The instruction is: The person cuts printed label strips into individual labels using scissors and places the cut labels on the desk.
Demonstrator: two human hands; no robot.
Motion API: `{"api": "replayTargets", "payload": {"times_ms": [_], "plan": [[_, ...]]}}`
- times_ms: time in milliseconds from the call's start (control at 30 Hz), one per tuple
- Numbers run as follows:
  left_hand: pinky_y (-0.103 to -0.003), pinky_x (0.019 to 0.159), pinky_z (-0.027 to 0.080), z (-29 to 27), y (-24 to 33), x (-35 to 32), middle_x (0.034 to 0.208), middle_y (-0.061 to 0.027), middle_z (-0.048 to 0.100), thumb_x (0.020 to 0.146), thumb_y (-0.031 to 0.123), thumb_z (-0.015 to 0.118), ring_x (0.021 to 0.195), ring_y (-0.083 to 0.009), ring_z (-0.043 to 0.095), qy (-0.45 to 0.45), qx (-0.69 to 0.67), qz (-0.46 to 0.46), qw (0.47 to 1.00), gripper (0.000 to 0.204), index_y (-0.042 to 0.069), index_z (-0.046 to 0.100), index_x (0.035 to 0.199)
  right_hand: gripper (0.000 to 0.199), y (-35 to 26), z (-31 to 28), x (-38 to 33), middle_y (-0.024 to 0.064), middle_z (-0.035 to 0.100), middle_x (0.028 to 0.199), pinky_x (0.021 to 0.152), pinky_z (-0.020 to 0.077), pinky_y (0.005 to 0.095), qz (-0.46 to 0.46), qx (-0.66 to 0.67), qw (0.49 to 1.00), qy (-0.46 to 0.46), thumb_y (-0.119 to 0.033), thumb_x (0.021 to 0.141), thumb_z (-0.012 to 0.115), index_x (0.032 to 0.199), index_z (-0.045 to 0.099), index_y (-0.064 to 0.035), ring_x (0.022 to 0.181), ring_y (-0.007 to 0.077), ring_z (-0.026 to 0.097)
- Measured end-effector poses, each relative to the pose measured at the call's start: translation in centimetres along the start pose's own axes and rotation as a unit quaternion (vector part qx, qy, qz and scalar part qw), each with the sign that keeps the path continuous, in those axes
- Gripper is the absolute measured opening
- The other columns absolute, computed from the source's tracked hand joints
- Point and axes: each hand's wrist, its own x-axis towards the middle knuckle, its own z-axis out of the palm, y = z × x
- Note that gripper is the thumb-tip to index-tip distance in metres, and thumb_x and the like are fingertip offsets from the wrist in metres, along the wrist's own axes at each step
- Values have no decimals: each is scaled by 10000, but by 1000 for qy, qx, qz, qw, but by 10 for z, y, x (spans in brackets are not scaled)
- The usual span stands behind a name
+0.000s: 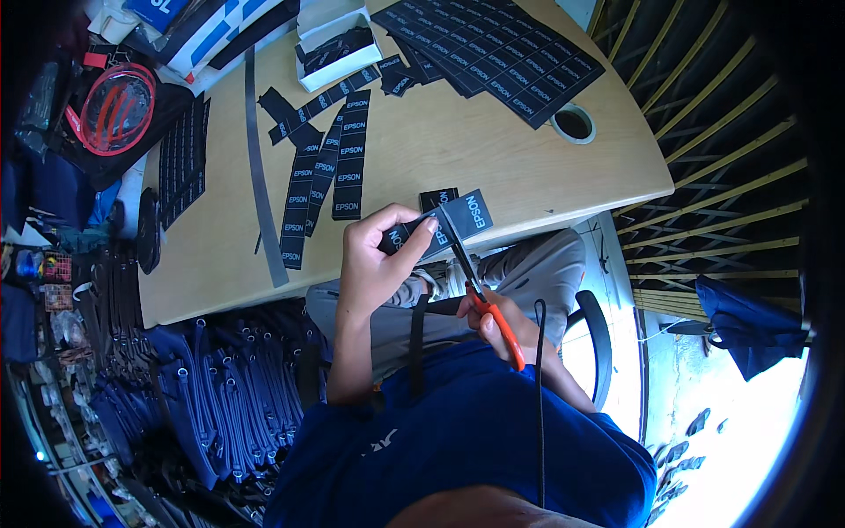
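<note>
Between the thumb and fingers of my left hand is a short black label strip with pale print, held out over the table's front edge. My right hand is closed around the orange handles of a pair of scissors. The scissor blades point up and away from me and lie across the strip, between two of its printed labels. A small black label piece lies on the table just behind the strip, partly covered by it.
Several cut label strips lie on the wooden table. Behind them stands a white box of black pieces. Large label sheets are stacked at the far right, beside a round hole. Dark blue straps hang at the lower left.
</note>
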Motion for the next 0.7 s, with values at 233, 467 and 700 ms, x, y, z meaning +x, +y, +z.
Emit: {"api": "replayTargets", "payload": {"times_ms": [233,467,700], "plan": [[-203,593,437,2,-3,3,703,-55,646,818,59,650,660,-50,568,-9,2,-9,1000,108,-45,628,799,803,-3,-3,3,-14,380,578,470,309,237,25,27,999,6,-740,808,320,893,504,37,492,81,382],[-202,594,433,3,-2,5,704,-50,640,820,57,648,661,-44,558,-11,-8,-20,1000,110,-47,622,799,784,3,-5,4,-19,380,580,468,304,230,2,40,999,6,-729,812,335,884,505,33,490,72,381],[-201,591,426,4,-5,7,703,-46,632,820,62,650,657,-41,544,-5,-7,-9,1000,112,-44,621,797,779,0,-8,5,-19,363,586,474,291,233,7,45,999,-10,-720,811,353,906,499,40,494,71,361]]}}
